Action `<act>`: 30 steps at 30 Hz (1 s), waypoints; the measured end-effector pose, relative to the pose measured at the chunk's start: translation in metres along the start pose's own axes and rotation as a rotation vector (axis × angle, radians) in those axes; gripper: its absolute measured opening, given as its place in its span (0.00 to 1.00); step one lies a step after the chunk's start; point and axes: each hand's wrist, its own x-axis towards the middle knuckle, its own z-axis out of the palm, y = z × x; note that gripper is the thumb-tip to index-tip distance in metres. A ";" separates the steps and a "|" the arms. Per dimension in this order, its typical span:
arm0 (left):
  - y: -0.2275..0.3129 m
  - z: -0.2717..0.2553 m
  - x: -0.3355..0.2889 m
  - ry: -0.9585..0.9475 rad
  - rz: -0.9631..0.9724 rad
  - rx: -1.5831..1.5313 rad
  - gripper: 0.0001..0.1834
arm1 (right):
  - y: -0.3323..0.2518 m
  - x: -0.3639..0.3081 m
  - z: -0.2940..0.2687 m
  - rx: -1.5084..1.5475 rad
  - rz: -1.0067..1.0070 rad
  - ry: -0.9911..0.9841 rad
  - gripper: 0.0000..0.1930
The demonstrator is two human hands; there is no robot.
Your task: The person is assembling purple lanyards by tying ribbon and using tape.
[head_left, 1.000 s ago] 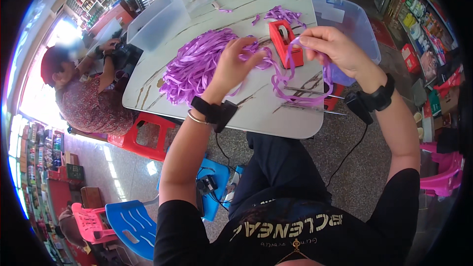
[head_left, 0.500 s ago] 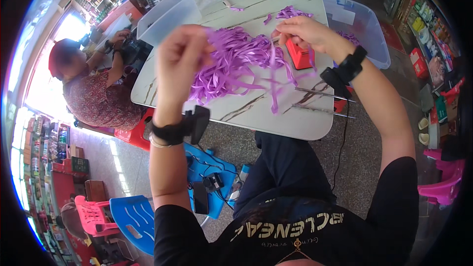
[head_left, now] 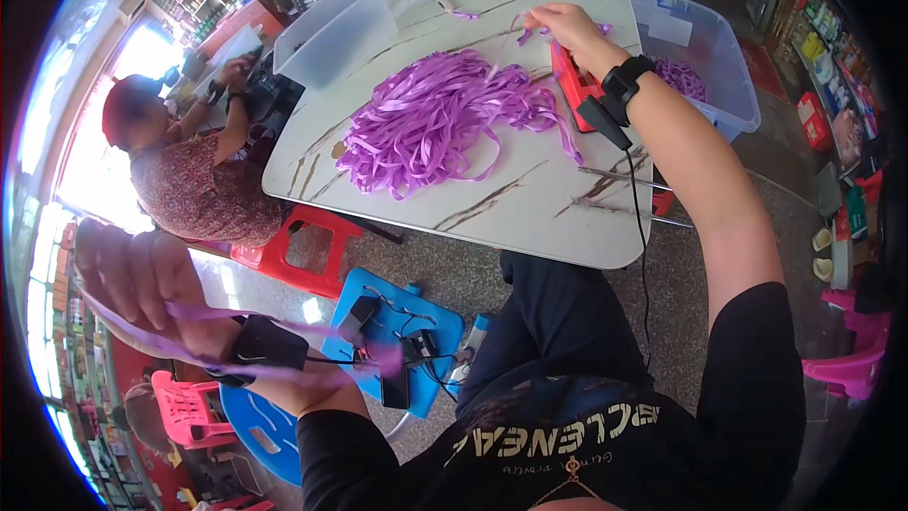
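Off the table at the far left, my left hand (head_left: pixel 142 284) is closed on a long purple ribbon (head_left: pixel 284 322), which trails back toward my body and is smeared by motion. My right hand (head_left: pixel 572 33) reaches over the table's far right part, its fingers pinched, with a thin purple strand showing at the tips. The red tape dispenser (head_left: pixel 566 80) stands beside my right wrist, which partly covers it. A big tangled heap of purple ribbon (head_left: pixel 416 123) lies in the middle of the marble-patterned table (head_left: pixel 492 203). The small ribbon pile under my right hand is mostly hidden.
A clear plastic bin (head_left: pixel 336 33) stands at the table's far left; another tub (head_left: pixel 733 85) with purple ribbon is beyond the right edge. Thin metal rods (head_left: pixel 619 180) jut past the table edge. A blue stool (head_left: pixel 440 317) carries cables. Another person (head_left: pixel 199 161) sits at left.
My left hand has swung from above the heap to the far lower left, drawing a ribbon along. My right hand has moved farther away, past the tape dispenser.
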 end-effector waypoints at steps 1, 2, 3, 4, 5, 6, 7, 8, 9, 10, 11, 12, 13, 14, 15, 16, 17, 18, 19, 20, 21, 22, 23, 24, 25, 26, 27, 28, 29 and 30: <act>-0.009 -0.003 -0.006 -0.001 -0.002 -0.005 0.11 | 0.000 -0.002 -0.003 -0.118 0.063 -0.074 0.20; -0.022 -0.007 -0.015 0.119 0.022 0.173 0.11 | 0.000 -0.004 -0.003 -0.121 0.066 -0.069 0.20; -0.029 -0.001 -0.022 0.246 0.053 0.371 0.12 | -0.004 -0.005 0.005 -0.502 -0.022 -0.093 0.21; -0.045 0.002 -0.023 0.249 0.050 0.367 0.12 | -0.007 -0.010 0.008 -0.895 -0.099 -0.102 0.22; -0.067 0.007 -0.021 0.278 -0.089 0.541 0.09 | -0.008 -0.019 0.010 -0.769 -0.253 -0.029 0.23; -0.083 0.017 -0.020 0.315 -0.225 0.733 0.07 | -0.024 -0.038 0.019 -0.624 -0.415 0.032 0.24; -0.098 0.019 -0.017 0.341 -0.368 0.908 0.05 | -0.050 -0.064 0.021 -0.301 -0.282 -0.189 0.26; -0.102 0.020 -0.018 0.248 -0.462 0.887 0.04 | -0.075 -0.093 0.030 0.036 -0.150 -0.414 0.27; -0.108 0.020 -0.019 0.149 -0.554 0.854 0.04 | -0.082 -0.117 0.038 0.237 -0.102 -0.600 0.28; -0.117 0.021 -0.019 0.133 -0.565 0.840 0.04 | -0.085 -0.138 0.045 0.437 -0.049 -0.782 0.29; -0.129 0.021 -0.019 0.107 -0.578 0.815 0.04 | -0.085 -0.159 0.050 0.508 -0.025 -0.825 0.29; -0.140 0.020 -0.020 0.104 -0.582 0.808 0.04 | -0.084 -0.179 0.054 0.581 -0.003 -0.867 0.30; -0.149 0.019 -0.021 0.082 -0.539 0.789 0.05 | -0.083 -0.197 0.056 0.611 0.002 -0.870 0.29; -0.155 0.019 -0.022 0.059 -0.496 0.769 0.05 | -0.081 -0.208 0.054 0.613 0.025 -0.854 0.26; -0.158 0.019 -0.021 0.052 -0.500 0.760 0.05 | -0.077 -0.217 0.050 0.615 0.048 -0.833 0.23; -0.161 0.019 -0.021 0.072 -0.530 0.759 0.05 | -0.075 -0.223 0.041 0.613 0.052 -0.821 0.23; -0.164 0.019 -0.021 0.091 -0.559 0.758 0.05 | -0.075 -0.230 0.030 0.518 0.077 -0.809 0.21; -0.165 0.017 -0.021 0.129 -0.582 0.729 0.05 | -0.073 -0.236 0.020 0.425 0.101 -0.796 0.18; -0.166 0.015 -0.023 0.120 -0.587 0.720 0.05 | -0.069 -0.246 0.013 0.423 0.106 -0.783 0.18; -0.168 0.013 -0.026 0.142 -0.566 0.723 0.05 | -0.065 -0.257 0.006 0.480 0.178 -0.687 0.16; -0.171 0.010 -0.029 0.161 -0.544 0.726 0.05 | -0.061 -0.266 -0.002 0.535 0.247 -0.587 0.14; -0.173 0.007 -0.034 0.144 -0.561 0.736 0.05 | -0.055 -0.274 -0.010 0.631 0.263 -0.580 0.13; -0.178 0.005 -0.038 0.132 -0.567 0.724 0.05 | -0.055 -0.280 -0.018 0.629 0.267 -0.562 0.13; -0.181 0.005 -0.044 0.102 -0.572 0.752 0.05 | -0.060 -0.287 -0.025 0.540 0.322 -0.498 0.13; -0.184 0.006 -0.050 0.071 -0.577 0.779 0.05 | -0.062 -0.294 -0.031 0.450 0.378 -0.434 0.13; -0.186 0.008 -0.054 0.067 -0.582 0.807 0.05 | -0.055 -0.299 -0.039 0.369 0.329 -0.392 0.11; -0.191 0.009 -0.059 0.053 -0.591 0.792 0.05 | -0.054 -0.304 -0.042 0.369 0.340 -0.373 0.11; -0.195 0.009 -0.064 0.025 -0.638 0.796 0.04 | -0.054 -0.309 -0.046 0.172 0.139 -0.270 0.11; -0.199 0.009 -0.068 -0.003 -0.683 0.800 0.04 | -0.054 -0.313 -0.049 -0.030 -0.059 -0.167 0.12; -0.203 0.007 -0.072 -0.041 -0.729 0.752 0.04 | -0.054 -0.317 -0.054 -0.036 -0.051 -0.154 0.12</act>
